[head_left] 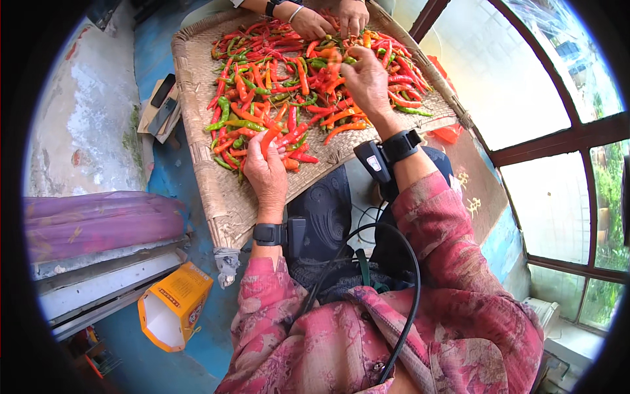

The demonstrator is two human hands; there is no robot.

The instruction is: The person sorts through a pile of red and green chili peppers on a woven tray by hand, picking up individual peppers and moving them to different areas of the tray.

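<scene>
pink shirt point(335, 341) fronts a woven tray point(226, 190), likely set close for reach; the left hand point(266, 172) pinches a red chili point(268, 140), but whether the right hand point(369, 82) grips, i cannot tell.

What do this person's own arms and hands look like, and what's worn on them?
The left hand and right hand are ungloved. Each wrist has a black strap with a dark, boxy device; the right one bears a pale label. The sleeves are pinkish-red with a pale pattern.
</scene>
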